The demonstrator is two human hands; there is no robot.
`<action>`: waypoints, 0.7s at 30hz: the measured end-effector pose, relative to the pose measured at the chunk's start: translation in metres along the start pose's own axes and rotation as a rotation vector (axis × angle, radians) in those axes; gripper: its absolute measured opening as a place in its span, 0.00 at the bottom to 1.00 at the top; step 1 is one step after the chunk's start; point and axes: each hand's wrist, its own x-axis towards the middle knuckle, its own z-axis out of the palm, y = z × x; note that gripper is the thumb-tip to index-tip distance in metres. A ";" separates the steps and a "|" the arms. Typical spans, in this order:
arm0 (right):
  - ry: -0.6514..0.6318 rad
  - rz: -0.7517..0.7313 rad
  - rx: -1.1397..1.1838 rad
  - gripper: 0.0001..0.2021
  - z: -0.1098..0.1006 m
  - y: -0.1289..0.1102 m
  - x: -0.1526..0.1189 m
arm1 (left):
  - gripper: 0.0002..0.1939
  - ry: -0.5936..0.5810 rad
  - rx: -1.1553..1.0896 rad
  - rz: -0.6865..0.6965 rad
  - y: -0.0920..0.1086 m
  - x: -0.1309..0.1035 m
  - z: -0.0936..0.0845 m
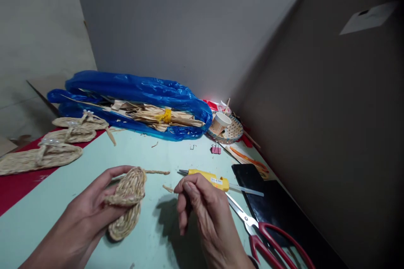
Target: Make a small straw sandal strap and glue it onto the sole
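left hand [91, 214] grasping small woven straw sandal [126, 201] | right hand [202, 206] fingers pinched on straw strand [168, 188] | glue gun [208, 178] just beyond

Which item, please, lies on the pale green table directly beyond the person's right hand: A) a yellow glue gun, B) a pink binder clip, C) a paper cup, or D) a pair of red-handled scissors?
A: the yellow glue gun lies on the pale green table just past the knuckles of the right hand, while the left hand holds the small woven straw sandal.
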 end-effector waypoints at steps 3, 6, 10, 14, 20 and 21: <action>0.027 -0.084 -0.108 0.14 -0.003 -0.003 -0.002 | 0.45 -0.003 -0.005 0.006 -0.004 0.000 -0.003; 0.004 -0.134 -0.250 0.07 -0.004 -0.003 -0.008 | 0.43 -0.014 0.035 0.035 -0.005 -0.002 -0.002; -0.126 -0.229 -0.336 0.10 -0.002 -0.004 -0.014 | 0.34 0.004 0.116 0.095 -0.005 -0.004 -0.002; -0.181 -0.259 -0.363 0.13 0.002 -0.011 -0.013 | 0.27 -0.009 0.181 0.117 -0.007 -0.008 -0.001; -0.111 -0.291 -0.394 0.05 0.000 -0.014 -0.007 | 0.27 -0.128 0.181 0.062 -0.015 -0.011 0.004; -0.107 -0.290 -0.413 0.05 -0.001 -0.013 -0.007 | 0.27 -0.134 0.192 0.068 -0.017 -0.009 0.003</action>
